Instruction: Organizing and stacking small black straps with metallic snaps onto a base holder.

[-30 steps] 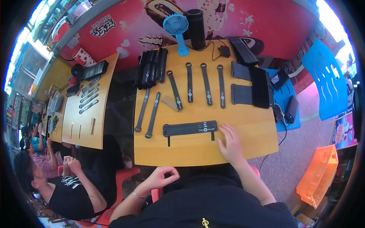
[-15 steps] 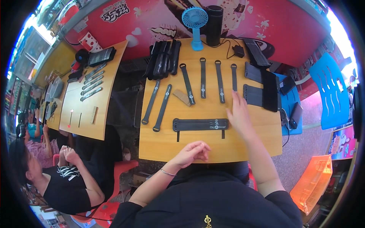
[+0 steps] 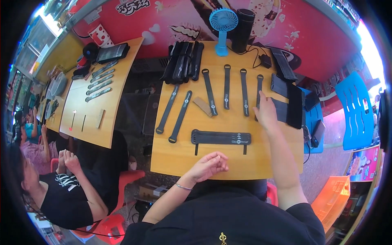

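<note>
My right hand [image 3: 267, 112] lies over the lower part of a dark strap [image 3: 259, 84] with a ring at its far end. Its fingers are stretched forward and look open, beside the edge of a pile of grey straps [image 3: 281, 108]. Above the near table edge is my left hand [image 3: 207, 167], fingers loosely curled and apart, with nothing visible in them. Just beyond it a flat stack of dark straps [image 3: 220, 137] lies crosswise over two black strips. Several single straps are spread in a row, among them one strap [image 3: 226, 87] in the middle and another strap [image 3: 179, 118] at left.
At the back stand a blue fan [image 3: 223, 24], a black cylinder [image 3: 243, 30] and bundled black straps [image 3: 181, 61]. A brown card piece [image 3: 202, 106] lies among the straps. An orange crate [image 3: 332, 200] is at lower right. Another person [image 3: 67, 192] sits by the left table.
My right hand has slid farther away along the strap, fingertips now higher up it. My left hand stays nearly in place. The whole view has shifted slightly.
</note>
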Tool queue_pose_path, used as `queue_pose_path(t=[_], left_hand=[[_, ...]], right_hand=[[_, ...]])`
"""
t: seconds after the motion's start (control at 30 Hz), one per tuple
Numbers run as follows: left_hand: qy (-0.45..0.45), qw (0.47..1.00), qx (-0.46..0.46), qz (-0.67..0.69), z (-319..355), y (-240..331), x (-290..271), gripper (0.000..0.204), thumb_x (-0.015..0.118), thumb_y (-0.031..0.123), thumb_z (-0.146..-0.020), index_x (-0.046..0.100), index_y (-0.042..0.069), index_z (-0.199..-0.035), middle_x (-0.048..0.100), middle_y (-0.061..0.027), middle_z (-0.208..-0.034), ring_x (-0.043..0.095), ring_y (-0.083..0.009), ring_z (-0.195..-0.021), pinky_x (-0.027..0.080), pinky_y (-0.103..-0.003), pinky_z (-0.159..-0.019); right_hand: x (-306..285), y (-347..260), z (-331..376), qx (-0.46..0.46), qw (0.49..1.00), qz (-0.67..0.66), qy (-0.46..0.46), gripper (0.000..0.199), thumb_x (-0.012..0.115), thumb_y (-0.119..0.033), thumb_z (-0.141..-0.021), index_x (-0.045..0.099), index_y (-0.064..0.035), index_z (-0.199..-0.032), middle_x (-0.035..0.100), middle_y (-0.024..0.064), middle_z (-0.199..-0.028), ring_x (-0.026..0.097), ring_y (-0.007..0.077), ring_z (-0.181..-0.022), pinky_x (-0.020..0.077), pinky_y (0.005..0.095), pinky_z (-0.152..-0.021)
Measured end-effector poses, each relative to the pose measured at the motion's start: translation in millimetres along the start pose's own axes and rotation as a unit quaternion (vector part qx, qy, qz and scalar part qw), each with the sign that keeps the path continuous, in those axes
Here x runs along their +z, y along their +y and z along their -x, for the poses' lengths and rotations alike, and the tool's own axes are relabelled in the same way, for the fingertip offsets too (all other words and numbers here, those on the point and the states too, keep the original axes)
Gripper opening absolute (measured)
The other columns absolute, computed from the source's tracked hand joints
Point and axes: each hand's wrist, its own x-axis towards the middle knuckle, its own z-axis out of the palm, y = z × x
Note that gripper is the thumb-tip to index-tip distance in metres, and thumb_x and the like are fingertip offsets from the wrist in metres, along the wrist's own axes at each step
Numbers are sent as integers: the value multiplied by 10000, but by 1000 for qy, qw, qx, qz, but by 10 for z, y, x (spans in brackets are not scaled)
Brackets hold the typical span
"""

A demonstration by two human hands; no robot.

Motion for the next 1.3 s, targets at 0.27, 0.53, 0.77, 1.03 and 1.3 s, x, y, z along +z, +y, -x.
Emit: queue_pose_path(t=[0.27,0.53,0.77,1.03,1.3], left_hand=[[-22,1000,14,-3,-47,6,-13,222,505,204,-985,538,50,-1143,571,-42,-903,593,-167,-941,472,-294,-888],[-8,1000,12,6,17,-66,-6,211,486,184,-991,534,47,-1144,572,-48,-909,596,-179,-935,474,-310,-894],[-23,999,35,-24,-30,24,92,255,453,222,-1004,516,42,-1175,571,-56,-957,594,-187,-972,468,-326,-921],[-1,701,218,-679,-794,554,708,313,588,168,-905,529,-20,-1148,583,-156,-1124,553,-287,-1107,428,-384,-979],[112,428,250,-861,-1891,619,415,492,673,192,-798,501,1,-1217,479,-176,-1313,494,-342,-1179,438,-433,-973]], right_hand=[[34,56,-173,69,996,-46,-22,547,720,-184,-742,490,-34,-1214,668,184,-889,653,352,-886,520,441,-773],[-101,9,-15,92,994,-32,-47,250,606,-172,-762,634,-64,-986,669,186,-934,642,354,-927,513,449,-793],[-453,270,408,52,992,-95,59,211,570,-178,-839,563,-25,-983,642,218,-878,627,378,-865,477,461,-750],[-556,376,559,37,974,-215,53,197,567,-161,-866,543,-31,-1011,634,200,-885,625,354,-824,469,406,-719],[-443,461,501,38,971,-231,46,210,565,-170,-877,547,-27,-1030,654,180,-861,639,327,-811,480,397,-719]])
